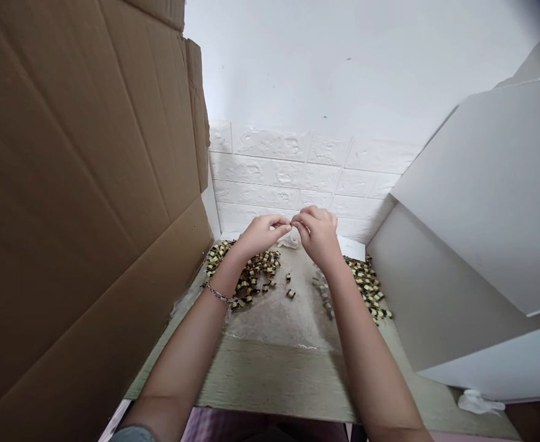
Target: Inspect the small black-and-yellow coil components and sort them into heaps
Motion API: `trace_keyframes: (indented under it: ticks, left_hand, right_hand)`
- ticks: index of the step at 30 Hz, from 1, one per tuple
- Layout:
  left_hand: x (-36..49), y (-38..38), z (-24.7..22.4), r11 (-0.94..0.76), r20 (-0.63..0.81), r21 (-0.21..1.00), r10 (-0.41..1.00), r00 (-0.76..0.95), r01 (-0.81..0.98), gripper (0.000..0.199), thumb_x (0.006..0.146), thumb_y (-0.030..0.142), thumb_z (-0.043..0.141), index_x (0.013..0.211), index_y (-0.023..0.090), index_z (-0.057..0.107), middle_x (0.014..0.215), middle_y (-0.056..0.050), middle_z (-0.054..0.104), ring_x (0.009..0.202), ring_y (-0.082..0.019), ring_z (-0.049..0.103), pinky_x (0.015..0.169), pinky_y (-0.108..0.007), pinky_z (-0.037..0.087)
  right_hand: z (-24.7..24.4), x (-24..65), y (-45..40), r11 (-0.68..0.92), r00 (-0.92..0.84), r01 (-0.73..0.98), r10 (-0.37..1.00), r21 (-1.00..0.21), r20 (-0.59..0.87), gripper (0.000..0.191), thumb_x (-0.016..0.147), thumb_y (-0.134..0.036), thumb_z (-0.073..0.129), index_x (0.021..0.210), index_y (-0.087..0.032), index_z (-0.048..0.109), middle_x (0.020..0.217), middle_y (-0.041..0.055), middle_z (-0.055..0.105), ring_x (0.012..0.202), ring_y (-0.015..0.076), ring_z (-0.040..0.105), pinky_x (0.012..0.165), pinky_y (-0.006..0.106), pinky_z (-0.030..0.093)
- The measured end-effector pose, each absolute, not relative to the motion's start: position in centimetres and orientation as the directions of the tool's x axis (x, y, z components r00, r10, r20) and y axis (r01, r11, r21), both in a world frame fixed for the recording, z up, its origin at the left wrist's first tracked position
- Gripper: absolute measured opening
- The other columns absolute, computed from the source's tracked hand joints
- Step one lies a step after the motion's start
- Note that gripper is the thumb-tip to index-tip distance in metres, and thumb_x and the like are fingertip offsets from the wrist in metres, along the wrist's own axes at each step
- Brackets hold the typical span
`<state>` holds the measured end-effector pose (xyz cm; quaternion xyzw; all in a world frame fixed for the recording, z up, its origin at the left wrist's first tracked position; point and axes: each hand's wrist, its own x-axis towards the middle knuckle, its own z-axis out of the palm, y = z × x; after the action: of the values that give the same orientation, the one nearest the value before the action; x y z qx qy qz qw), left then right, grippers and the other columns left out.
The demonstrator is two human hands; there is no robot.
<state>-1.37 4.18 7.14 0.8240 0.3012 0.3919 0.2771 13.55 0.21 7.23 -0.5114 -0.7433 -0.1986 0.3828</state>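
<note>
Over the far part of the table, my left hand and my right hand meet at the fingertips. Both are closed in a pinch. Whatever sits between the fingers is too small to make out. Below my left hand lies a heap of small yellow-and-black pieces, with thin wire-like ends showing among them. A second heap of the same pieces is to the right of my right forearm. Two loose pieces rest between the heaps on a clear plastic sheet. Behind my fingertips is a crumpled white item.
A tall cardboard sheet walls off the left side. Grey-white panels stand on the right. The white brick-pattern wall closes the back of the wooden table. Near the right front corner lies a crumpled white scrap.
</note>
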Motion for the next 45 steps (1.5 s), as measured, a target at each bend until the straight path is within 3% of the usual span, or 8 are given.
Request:
trace_keyframes:
  ticks: [2, 5, 9, 13, 22, 31, 39, 45]
  left_hand:
    - [-1.2, 4.1, 7.3, -0.554, 0.426, 0.825, 0.738, 0.524, 0.110, 0.024, 0.075, 0.035, 0.051, 0.079, 0.013, 0.060, 0.076, -0.001, 0.059, 0.074, -0.013, 0.051, 0.070, -0.023, 0.036]
    - [-0.8, 3.8, 7.3, -0.337, 0.354, 0.932, 0.771, 0.530, -0.131, 0.026, 0.071, 0.037, 0.057, 0.072, 0.011, 0.059, 0.069, 0.000, 0.055, 0.068, -0.009, 0.049, 0.068, -0.021, 0.036]
    - [-0.3, 3.3, 7.3, -0.029, 0.249, 0.930, 0.784, 0.569, -0.367, 0.022, 0.066, 0.031, 0.065, 0.071, 0.010, 0.058, 0.068, 0.000, 0.055, 0.066, -0.007, 0.050, 0.070, -0.020, 0.038]
    - [-0.2, 2.9, 7.4, 0.098, 0.222, 0.889, 0.762, 0.608, -0.447, 0.019, 0.067, 0.027, 0.065, 0.074, 0.010, 0.058, 0.071, -0.002, 0.057, 0.068, -0.008, 0.053, 0.068, -0.021, 0.039]
    - [0.0, 2.9, 7.2, 0.223, 0.158, 0.835, 0.778, 0.608, -0.502, 0.013, 0.073, 0.025, 0.059, 0.076, 0.012, 0.057, 0.069, -0.001, 0.057, 0.067, -0.008, 0.054, 0.068, -0.021, 0.041]
    - [0.7, 2.7, 7.0, 0.149, 0.183, 0.842, 0.825, 0.535, -0.519, 0.015, 0.073, 0.027, 0.059, 0.076, 0.013, 0.056, 0.075, -0.001, 0.058, 0.072, -0.009, 0.054, 0.075, -0.023, 0.040]
    - [1.6, 2.2, 7.0, 0.074, 0.193, 0.852, 0.876, 0.443, -0.518, 0.017, 0.075, 0.027, 0.056, 0.076, 0.010, 0.057, 0.074, -0.002, 0.057, 0.068, -0.007, 0.052, 0.074, -0.022, 0.037]
    - [1.2, 1.2, 8.0, 0.099, 0.223, 0.834, 0.839, 0.496, -0.542, 0.016, 0.073, 0.027, 0.058, 0.075, 0.011, 0.057, 0.074, -0.002, 0.056, 0.071, -0.008, 0.052, 0.076, -0.023, 0.038]
  right_hand:
    - [7.6, 13.5, -0.1, 0.423, -0.159, 0.898, 0.565, -0.119, 0.810, 0.010, 0.082, -0.024, 0.048, 0.080, -0.024, 0.058, 0.087, -0.0004, 0.056, 0.085, 0.0158, 0.046, 0.076, 0.032, 0.027]
    - [7.9, 13.4, -0.5, 0.440, -0.122, 0.889, 0.492, -0.125, 0.862, 0.009, 0.081, -0.023, 0.049, 0.079, -0.023, 0.058, 0.088, -0.0003, 0.056, 0.085, 0.0154, 0.047, 0.078, 0.032, 0.027]
    - [8.0, 13.4, -0.7, 0.455, -0.096, 0.883, 0.405, -0.110, 0.909, 0.008, 0.079, -0.023, 0.052, 0.079, -0.022, 0.060, 0.086, 0.0008, 0.056, 0.084, 0.0155, 0.048, 0.078, 0.032, 0.030]
    - [8.0, 13.5, -0.5, 0.473, -0.106, 0.877, 0.361, -0.084, 0.926, 0.007, 0.078, -0.022, 0.053, 0.078, -0.021, 0.060, 0.084, 0.0017, 0.056, 0.082, 0.0157, 0.048, 0.076, 0.031, 0.033]
    - [8.2, 13.5, -0.8, 0.488, -0.129, 0.869, 0.373, -0.076, 0.919, 0.013, 0.080, -0.022, 0.048, 0.079, -0.020, 0.060, 0.088, 0.0045, 0.054, 0.080, 0.0159, 0.046, 0.075, 0.030, 0.037]
    - [7.9, 13.3, -0.7, 0.466, -0.160, 0.883, 0.418, -0.060, 0.894, 0.014, 0.080, -0.021, 0.046, 0.078, -0.019, 0.059, 0.089, 0.0062, 0.054, 0.085, 0.0182, 0.046, 0.077, 0.033, 0.036]
    - [8.0, 13.3, -0.7, 0.464, -0.170, 0.885, 0.367, -0.021, 0.915, 0.013, 0.079, -0.019, 0.046, 0.074, -0.018, 0.058, 0.084, 0.0064, 0.052, 0.083, 0.0186, 0.046, 0.076, 0.034, 0.036]
    - [9.2, 13.4, -2.1, 0.512, -0.162, 0.859, 0.320, -0.026, 0.933, 0.010, 0.078, -0.019, 0.050, 0.075, -0.019, 0.059, 0.083, 0.0052, 0.052, 0.083, 0.0176, 0.046, 0.076, 0.033, 0.037]
